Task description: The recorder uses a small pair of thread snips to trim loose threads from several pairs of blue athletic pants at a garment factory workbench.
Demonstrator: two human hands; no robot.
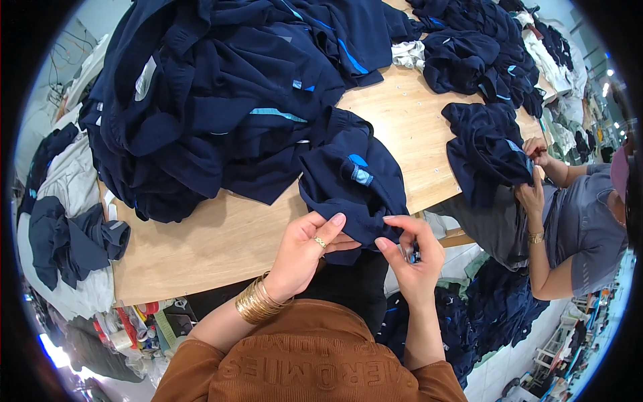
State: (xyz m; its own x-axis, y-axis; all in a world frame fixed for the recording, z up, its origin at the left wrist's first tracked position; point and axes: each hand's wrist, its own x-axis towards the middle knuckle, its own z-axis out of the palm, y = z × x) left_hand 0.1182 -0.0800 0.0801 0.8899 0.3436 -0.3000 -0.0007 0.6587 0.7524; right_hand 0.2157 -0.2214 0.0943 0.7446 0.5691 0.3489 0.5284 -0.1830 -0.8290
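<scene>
At the table's near edge, a navy garment hangs partly over the side, with a bright blue patch and a light blue label showing on it. My left hand holds its lower edge between thumb and fingers. Close by on the right is my right hand, its thumb and forefinger apart beside the same edge. A small dark blue and silver tool is tucked in its curled lower fingers, mostly hidden; its exact kind does not show.
A big heap of navy garments covers the far left of the wooden table. More garments lie at far right. A co-worker handles another navy garment. Navy clothes are piled low on the right.
</scene>
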